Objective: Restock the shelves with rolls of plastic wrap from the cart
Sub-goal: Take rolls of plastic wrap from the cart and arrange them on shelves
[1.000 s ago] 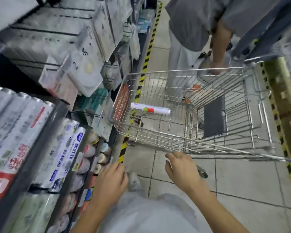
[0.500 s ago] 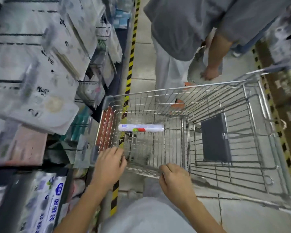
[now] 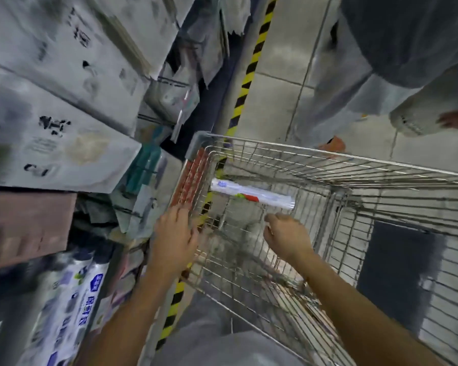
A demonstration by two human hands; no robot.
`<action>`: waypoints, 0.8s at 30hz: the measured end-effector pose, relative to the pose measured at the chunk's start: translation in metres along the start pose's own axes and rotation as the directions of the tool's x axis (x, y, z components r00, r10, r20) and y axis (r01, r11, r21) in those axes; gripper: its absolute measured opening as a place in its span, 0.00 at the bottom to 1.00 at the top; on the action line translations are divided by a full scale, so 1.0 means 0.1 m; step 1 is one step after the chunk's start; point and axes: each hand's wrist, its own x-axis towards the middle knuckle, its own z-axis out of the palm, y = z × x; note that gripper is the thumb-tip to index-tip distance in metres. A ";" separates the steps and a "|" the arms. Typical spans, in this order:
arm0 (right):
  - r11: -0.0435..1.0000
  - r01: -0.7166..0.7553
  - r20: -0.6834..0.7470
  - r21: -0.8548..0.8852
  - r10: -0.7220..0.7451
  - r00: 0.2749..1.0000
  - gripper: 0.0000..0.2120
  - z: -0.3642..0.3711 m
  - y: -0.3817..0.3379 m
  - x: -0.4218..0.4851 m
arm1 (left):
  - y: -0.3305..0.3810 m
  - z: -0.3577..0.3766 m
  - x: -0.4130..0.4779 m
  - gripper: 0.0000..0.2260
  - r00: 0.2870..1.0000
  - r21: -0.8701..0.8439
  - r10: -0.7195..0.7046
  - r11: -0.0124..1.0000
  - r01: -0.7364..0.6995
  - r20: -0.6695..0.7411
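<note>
One white roll of plastic wrap [image 3: 251, 194] with a red and green label lies on the floor of the wire cart [image 3: 328, 159], near its left wall. My right hand [image 3: 286, 235] hovers inside the cart just below the roll, fingers loosely curled, holding nothing. My left hand [image 3: 175, 236] is at the cart's near left corner with its fingers spread over the wire rim. The shelves [image 3: 64, 101] stand to the left, and rolls of wrap [image 3: 74, 307] are stacked on a lower shelf at the bottom left.
Another person in grey [image 3: 397, 62] stands just beyond the cart. Yellow-black floor tape [image 3: 251, 64] runs along the shelf base. A dark flap [image 3: 397, 276] sits in the cart's right part. Hanging packets fill the upper shelves.
I have leaned forward over the cart. Both hands moved up from the near rim, the right one reaching into the cart close to the roll. The roll has not moved.
</note>
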 end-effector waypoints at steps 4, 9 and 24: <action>0.999 -0.043 0.070 -0.018 0.044 0.997 0.18 0.16 -0.04 0.54 | -0.26 0.07 0.38 0.30 0.975 -0.203 -0.216 0.954 0.222 0.053; 0.998 -0.068 0.116 -0.017 0.069 0.991 0.22 0.48 -0.08 1.08 | -0.59 0.32 0.70 0.20 0.935 -0.333 -0.296 0.877 0.347 0.194; 0.998 -0.058 0.008 0.001 0.058 0.998 0.25 0.99 0.03 1.66 | -0.68 0.57 0.83 0.11 0.907 -0.399 -0.360 0.815 0.420 0.219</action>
